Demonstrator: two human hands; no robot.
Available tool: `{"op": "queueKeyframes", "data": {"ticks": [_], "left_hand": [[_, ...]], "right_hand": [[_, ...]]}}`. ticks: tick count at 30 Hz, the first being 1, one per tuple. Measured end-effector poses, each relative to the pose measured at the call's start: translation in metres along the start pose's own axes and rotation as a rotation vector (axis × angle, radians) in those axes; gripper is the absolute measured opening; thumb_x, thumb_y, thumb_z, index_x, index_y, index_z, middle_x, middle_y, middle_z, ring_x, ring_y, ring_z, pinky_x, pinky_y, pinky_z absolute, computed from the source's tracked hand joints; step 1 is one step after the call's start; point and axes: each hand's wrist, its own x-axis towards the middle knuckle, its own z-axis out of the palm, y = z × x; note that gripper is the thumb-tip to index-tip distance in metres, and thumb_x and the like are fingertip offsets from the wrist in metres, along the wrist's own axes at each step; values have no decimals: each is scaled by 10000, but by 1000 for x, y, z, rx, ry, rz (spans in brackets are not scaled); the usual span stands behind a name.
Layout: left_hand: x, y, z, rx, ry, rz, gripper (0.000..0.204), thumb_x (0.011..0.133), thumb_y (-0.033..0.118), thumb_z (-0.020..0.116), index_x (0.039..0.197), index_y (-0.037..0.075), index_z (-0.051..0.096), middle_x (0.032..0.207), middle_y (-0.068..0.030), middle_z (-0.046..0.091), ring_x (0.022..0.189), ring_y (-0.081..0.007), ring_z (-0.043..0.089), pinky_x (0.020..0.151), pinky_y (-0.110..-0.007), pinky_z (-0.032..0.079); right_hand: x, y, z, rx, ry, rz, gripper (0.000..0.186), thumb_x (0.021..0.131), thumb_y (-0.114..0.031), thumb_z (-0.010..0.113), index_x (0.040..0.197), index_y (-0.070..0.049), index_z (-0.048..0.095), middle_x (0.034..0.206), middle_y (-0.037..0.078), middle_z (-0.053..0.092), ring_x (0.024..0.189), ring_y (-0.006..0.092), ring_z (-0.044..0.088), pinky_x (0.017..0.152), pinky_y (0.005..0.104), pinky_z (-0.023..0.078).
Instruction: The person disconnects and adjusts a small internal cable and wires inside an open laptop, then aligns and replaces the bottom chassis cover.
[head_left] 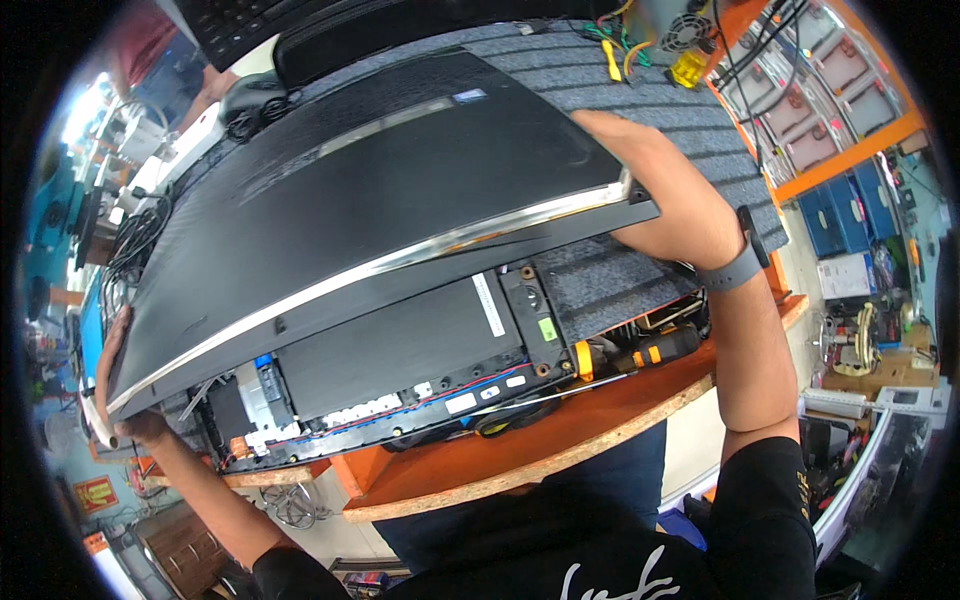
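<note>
A wide black laptop panel (pixel 400 200) with a silver front edge is tilted up between my hands. At its left corner my left hand (pixel 143 425) is closed, fingers and thumb on either side. My right hand (pixel 680 195) grips the right corner, its fingertips partly hidden by the panel. Under the raised front edge shows an opened laptop base (pixel 545 330), with a flat black battery (pixel 400 345), white labels and thin red and blue wires along the front. The panel hides the rear of this base.
A grey striped mat (pixel 640 130) covers the orange bench (pixel 540 435). A black and yellow tool (pixel 665 345) lies by the front edge. A yellow screwdriver (pixel 611 60) and coloured wires are at the back. Black cables (pixel 140 240) bunch at left; drawers (pixel 840 215) stand right.
</note>
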Motion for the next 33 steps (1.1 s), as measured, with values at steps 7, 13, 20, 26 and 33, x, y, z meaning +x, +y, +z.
{"op": "queueKeyframes", "data": {"ticks": [7, 13, 20, 26, 33], "left_hand": [[7, 17, 15, -92, 33, 28, 990, 693, 794, 349, 1016, -121, 544, 1048, -302, 554, 1024, -394, 539, 944, -484, 366], [13, 42, 3, -102, 49, 8, 863, 699, 714, 477, 956, -100, 598, 1013, -256, 595, 1006, -351, 561, 935, -438, 385], [25, 50, 6, -319, 117, 19, 538, 781, 435, 593, 994, -59, 606, 1015, -161, 620, 980, -233, 572, 891, -337, 410], [36, 57, 0, -354, 148, -66, 479, 809, 431, 580, 973, -17, 623, 964, -87, 632, 890, -149, 565, 807, -278, 420], [47, 53, -1, -317, 174, -152, 482, 825, 445, 563, 963, -12, 625, 887, -43, 623, 824, -99, 526, 764, -233, 397]], "right_hand": [[8, -52, 30, 159, -39, 206, 277, 748, -223, 660, 944, -33, 617, 857, 162, 610, 771, 332, 585, 692, 369, 474], [25, -81, 15, 547, -22, 426, 205, 782, -137, 656, 932, 0, 627, 810, 78, 641, 697, 141, 575, 627, 281, 453], [21, -88, 1, 792, -89, 554, 149, 779, -111, 668, 855, 15, 649, 756, 22, 625, 675, 66, 542, 616, 203, 440], [44, -99, -5, 879, -122, 607, 158, 842, -179, 606, 886, -27, 609, 732, 13, 610, 582, 58, 544, 486, 176, 389], [37, -108, -18, 809, -131, 625, 180, 866, -151, 564, 976, -8, 577, 746, 51, 628, 587, 75, 571, 501, 185, 432]]}}
